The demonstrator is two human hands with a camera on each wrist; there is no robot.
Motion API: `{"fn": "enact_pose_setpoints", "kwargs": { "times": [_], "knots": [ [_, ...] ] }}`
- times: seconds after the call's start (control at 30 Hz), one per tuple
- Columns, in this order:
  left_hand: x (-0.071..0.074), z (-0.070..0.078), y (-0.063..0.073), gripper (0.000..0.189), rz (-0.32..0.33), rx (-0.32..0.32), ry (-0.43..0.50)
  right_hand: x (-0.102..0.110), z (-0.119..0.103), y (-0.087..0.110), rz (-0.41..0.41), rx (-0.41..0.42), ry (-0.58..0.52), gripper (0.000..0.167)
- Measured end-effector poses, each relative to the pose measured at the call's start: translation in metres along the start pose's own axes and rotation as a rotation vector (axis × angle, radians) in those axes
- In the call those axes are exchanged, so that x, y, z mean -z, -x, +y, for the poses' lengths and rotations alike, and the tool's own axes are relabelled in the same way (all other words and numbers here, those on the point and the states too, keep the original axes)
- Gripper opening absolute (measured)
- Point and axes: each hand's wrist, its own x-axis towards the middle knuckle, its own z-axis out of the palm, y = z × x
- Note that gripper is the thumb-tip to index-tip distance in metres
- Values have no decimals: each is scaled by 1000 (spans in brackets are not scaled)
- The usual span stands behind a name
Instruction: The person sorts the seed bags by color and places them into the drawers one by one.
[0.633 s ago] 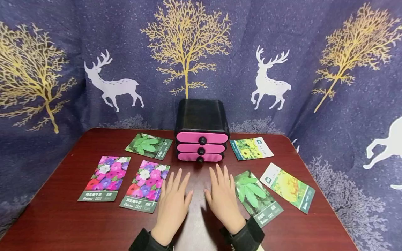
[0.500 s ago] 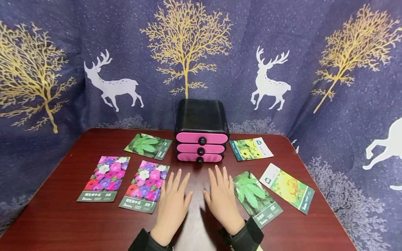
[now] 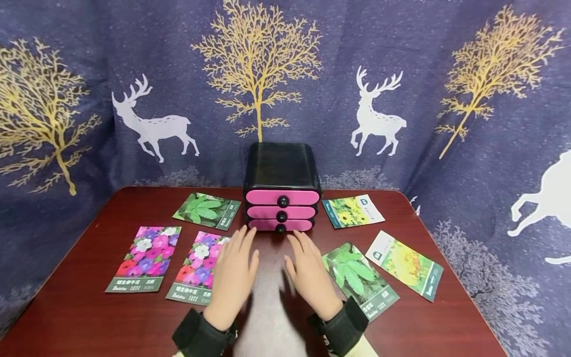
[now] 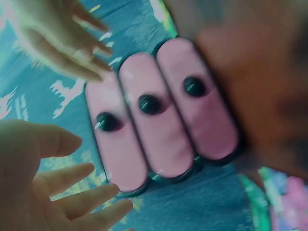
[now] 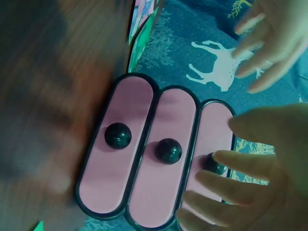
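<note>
Three drawers of the cabinet at mid-frame look closed and six packets lie left and right on the table, so work seems barely begun, the left hand and right hand empty at lower centre, fingers loosely extended.

The left hand and right hand are before a black box with three pink drawers. Six printed packets lie at both sides on the red worktop.
</note>
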Motion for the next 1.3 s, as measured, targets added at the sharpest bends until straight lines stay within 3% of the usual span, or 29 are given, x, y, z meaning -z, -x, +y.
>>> {"fn": "enact_pose_setpoints", "kwargs": {
  "times": [0.2,0.43,0.57,0.73,0.87,1.07,1.17,1.3],
  "knots": [
    [27,-3,-31,43,58,-15,105,2,1,-24,93,82,-64,32],
    [41,-14,-83,37,157,-79,89,8,1,-58,166,109,-53,35],
    [42,-26,-112,37,94,-70,113,9,-1,-75,174,92,-32,37],
    [34,-34,-139,37,-15,-102,132,5,-2,-89,185,44,-33,37],
    [24,-35,-150,36,-96,-126,211,-1,-3,-94,181,7,-57,39],
    [13,-29,-153,36,-188,-38,391,-12,0,-95,210,-24,-36,35],
    [7,-28,-153,35,-183,-14,403,-19,3,-95,224,-40,-28,33],
    [3,-30,-155,35,-172,-31,359,-23,5,-98,224,-50,-34,27]
  ]
}}
